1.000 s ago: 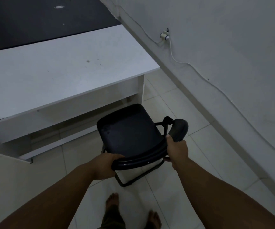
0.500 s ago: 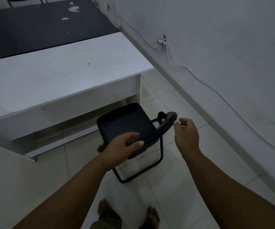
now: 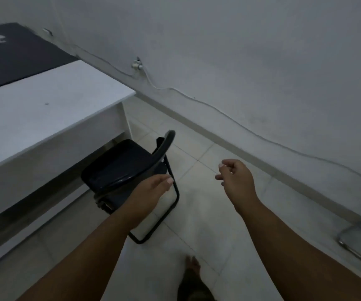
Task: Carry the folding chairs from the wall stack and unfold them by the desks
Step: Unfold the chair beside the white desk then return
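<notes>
A black folding chair point(image 3: 121, 164) stands unfolded on the tiled floor, its seat tucked against the front of a white desk point(image 3: 34, 118). Its curved backrest point(image 3: 164, 144) faces me. My left hand point(image 3: 153, 187) hovers flat just in front of the seat's near edge, fingers extended, gripping nothing. My right hand point(image 3: 233, 177) is off to the right of the chair, over bare floor, fingers loosely curled and holding nothing.
A wall point(image 3: 240, 61) with a thin white cable point(image 3: 218, 109) runs diagonally on the right. A chrome tube frame point(image 3: 359, 242) lies at the right edge. A dark desk top point(image 3: 16, 59) adjoins the white one behind. My bare foot point(image 3: 192, 266) is below.
Both hands have let go of the chair's backrest and drawn apart. My view has swung to the right, so the chair and desk now sit further left.
</notes>
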